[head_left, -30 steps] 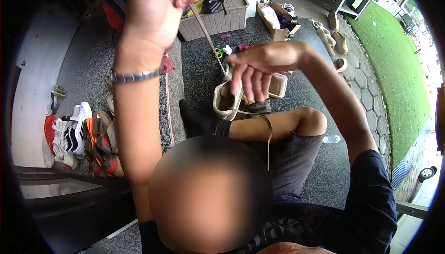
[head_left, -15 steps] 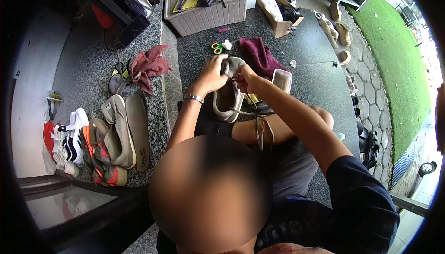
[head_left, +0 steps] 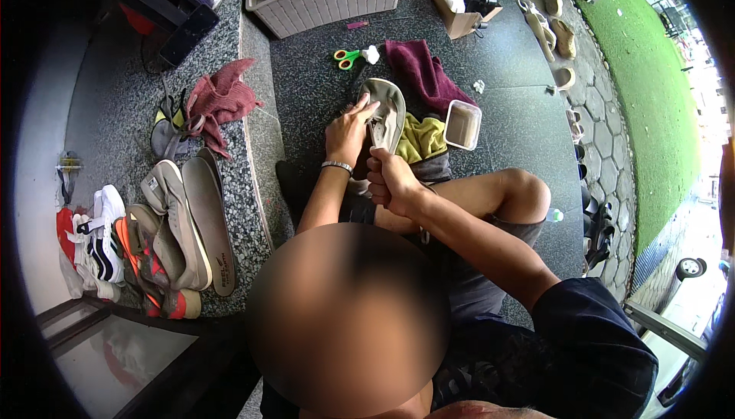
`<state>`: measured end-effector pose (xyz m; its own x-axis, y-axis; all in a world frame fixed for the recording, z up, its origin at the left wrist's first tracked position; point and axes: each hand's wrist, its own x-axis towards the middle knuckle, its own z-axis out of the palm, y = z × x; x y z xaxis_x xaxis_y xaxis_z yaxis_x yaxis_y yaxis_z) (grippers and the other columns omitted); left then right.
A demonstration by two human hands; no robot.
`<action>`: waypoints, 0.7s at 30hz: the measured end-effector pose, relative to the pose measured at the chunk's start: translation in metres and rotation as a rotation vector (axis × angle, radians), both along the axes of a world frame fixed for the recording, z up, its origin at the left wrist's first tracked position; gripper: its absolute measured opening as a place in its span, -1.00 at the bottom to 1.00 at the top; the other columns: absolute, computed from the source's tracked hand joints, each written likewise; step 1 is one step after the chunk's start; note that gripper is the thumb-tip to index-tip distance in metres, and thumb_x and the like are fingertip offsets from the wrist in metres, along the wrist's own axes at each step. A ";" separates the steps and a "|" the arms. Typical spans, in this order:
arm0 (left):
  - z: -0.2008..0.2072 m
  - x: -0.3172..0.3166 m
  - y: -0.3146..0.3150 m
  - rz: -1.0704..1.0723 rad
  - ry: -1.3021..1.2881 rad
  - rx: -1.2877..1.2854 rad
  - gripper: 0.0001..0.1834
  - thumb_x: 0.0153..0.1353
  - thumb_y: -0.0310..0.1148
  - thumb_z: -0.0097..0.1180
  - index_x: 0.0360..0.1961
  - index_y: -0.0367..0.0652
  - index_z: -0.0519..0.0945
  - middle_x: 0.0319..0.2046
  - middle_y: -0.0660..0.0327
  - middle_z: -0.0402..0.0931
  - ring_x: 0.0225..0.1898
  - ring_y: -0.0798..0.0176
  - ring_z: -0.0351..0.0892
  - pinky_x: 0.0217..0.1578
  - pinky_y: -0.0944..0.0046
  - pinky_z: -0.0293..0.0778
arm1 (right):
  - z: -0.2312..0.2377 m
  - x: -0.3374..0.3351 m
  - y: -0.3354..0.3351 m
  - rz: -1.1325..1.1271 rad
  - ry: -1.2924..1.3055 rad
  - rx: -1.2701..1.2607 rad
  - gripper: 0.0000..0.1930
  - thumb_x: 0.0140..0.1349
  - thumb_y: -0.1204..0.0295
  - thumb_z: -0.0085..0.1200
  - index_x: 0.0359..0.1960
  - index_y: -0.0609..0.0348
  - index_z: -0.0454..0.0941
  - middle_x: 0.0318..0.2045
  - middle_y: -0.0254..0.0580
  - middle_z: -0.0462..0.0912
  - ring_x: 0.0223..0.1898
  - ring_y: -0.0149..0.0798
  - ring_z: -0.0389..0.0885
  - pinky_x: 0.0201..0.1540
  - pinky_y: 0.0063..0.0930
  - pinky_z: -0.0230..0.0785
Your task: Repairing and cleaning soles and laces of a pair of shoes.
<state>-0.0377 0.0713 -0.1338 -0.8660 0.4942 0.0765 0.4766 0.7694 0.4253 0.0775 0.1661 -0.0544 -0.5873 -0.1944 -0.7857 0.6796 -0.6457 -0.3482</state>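
Observation:
A grey-beige shoe (head_left: 393,105) is in front of me over my lap, its rounded toe pointing away. My left hand (head_left: 349,134) grips it along the left side, fingers pressing over its upper near the laces. My right hand (head_left: 393,182) is closed in a fist at the near end of the opening. It is shut on a shoelace (head_left: 374,130) that runs from the shoe, though most of the lace is hidden by my fingers. A yellow-green cloth (head_left: 420,138) lies just right of the shoe, with a clear plastic tub (head_left: 462,125) beside it.
Green-handled scissors (head_left: 347,58) and a maroon cloth (head_left: 423,74) lie beyond the shoe. A woven grey bin (head_left: 325,7) and a cardboard box (head_left: 458,21) stand at the back. On the left ledge are a reddish cloth (head_left: 222,99), several shoes (head_left: 174,224) and an insole (head_left: 210,224).
My right hand has drawn back toward me from the shoe's toe area and closed into a fist. The shoe's upper is now more exposed; my left hand stays on its side.

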 end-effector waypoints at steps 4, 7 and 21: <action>0.003 -0.001 -0.004 0.012 -0.024 -0.046 -0.46 0.28 -0.53 -0.03 0.20 0.31 0.61 0.33 0.45 0.46 -0.05 0.04 0.72 -0.09 0.07 0.69 | 0.041 0.024 0.001 0.046 -0.019 -0.028 -0.54 0.54 0.06 -0.24 -0.61 -0.22 0.09 -0.74 -0.61 -0.05 -0.75 -0.46 -0.19 -0.66 -0.42 -0.34; -0.001 0.003 -0.002 -0.029 0.030 0.005 -0.47 0.28 -0.54 -0.02 0.21 0.25 0.61 0.35 0.39 0.45 -0.03 0.04 0.71 -0.08 0.04 0.68 | 0.043 0.034 0.006 0.066 -0.004 -0.043 -0.53 0.56 0.05 -0.26 -0.60 -0.20 0.11 -0.73 -0.60 -0.03 -0.74 -0.47 -0.17 -0.66 -0.44 -0.31; 0.132 0.056 -0.025 -0.047 -0.126 0.620 -0.75 0.58 -0.23 -0.11 -0.07 -0.13 0.55 -0.60 0.21 0.56 -0.51 0.22 0.64 -0.42 0.19 0.49 | 0.057 0.081 0.101 0.665 0.709 1.196 -0.70 0.42 0.22 0.09 -0.26 0.26 0.60 -0.41 0.00 0.70 -0.32 0.10 0.69 -0.18 -0.15 0.54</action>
<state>0.0186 0.0467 -0.0018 -0.8653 0.4286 0.2600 0.4215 0.3415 0.8401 0.1585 0.2675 0.0028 -0.9606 -0.0445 -0.2742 0.1987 0.5796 -0.7903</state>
